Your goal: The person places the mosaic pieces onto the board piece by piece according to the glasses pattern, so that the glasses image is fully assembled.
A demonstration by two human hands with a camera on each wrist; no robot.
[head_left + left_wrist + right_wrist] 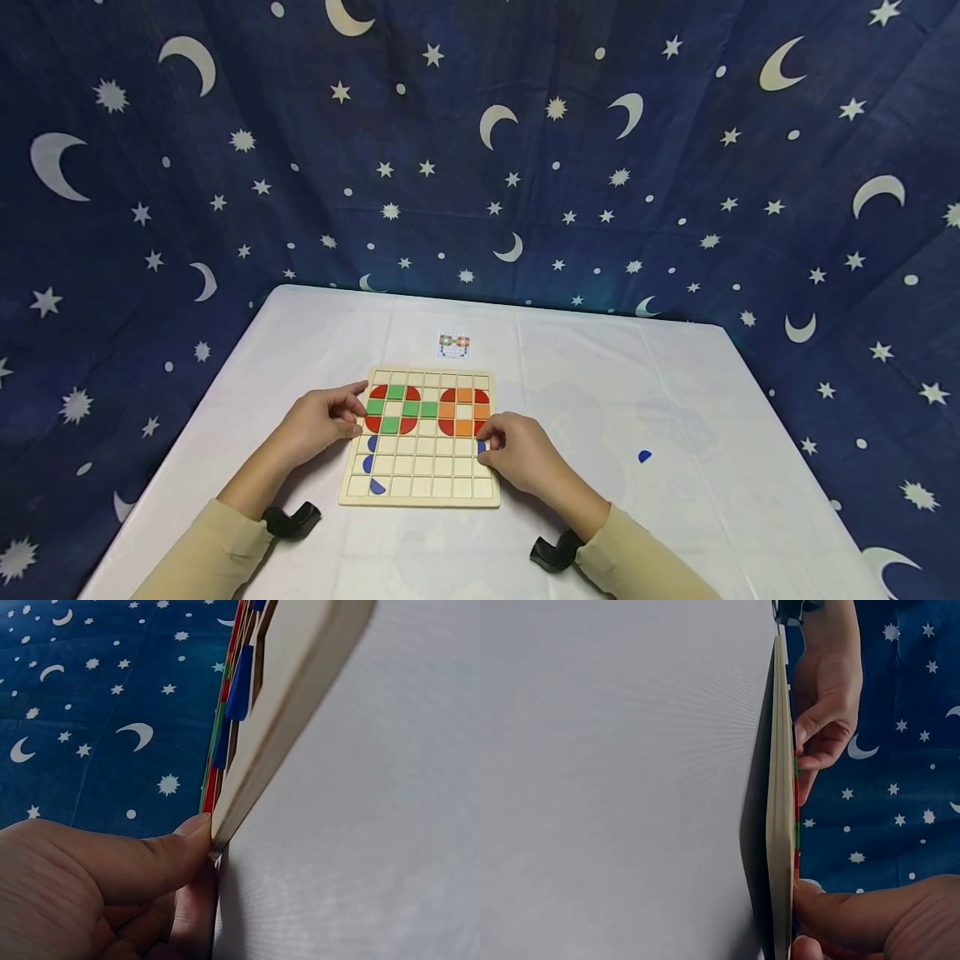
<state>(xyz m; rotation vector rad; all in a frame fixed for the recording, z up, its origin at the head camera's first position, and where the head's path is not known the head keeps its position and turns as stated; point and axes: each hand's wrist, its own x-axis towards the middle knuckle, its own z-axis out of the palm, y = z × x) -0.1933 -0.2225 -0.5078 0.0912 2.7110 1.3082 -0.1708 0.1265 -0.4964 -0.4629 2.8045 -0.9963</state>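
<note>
A wooden grid board [420, 502] lies on the white table with red, green, orange and blue pieces in its cells. My left hand [318, 425] holds the board's left edge between thumb and fingers; the left wrist view shows the thumb [161, 859] against that edge. At the right edge, below the red and orange pieces, my right hand [517, 450] pinches a blue piece [482, 447], partly covered by the fingers. Whether this piece is fully seated in its cell is hidden. Several blue pieces [367, 463] sit down the left column.
A small pattern card [453, 344] lies behind the board, printed with a similar coloured design. One loose blue half-round piece [645, 456] is on the table [600, 375] to the right. A dark blue star-and-moon cloth [450, 167] hangs behind and at the sides.
</note>
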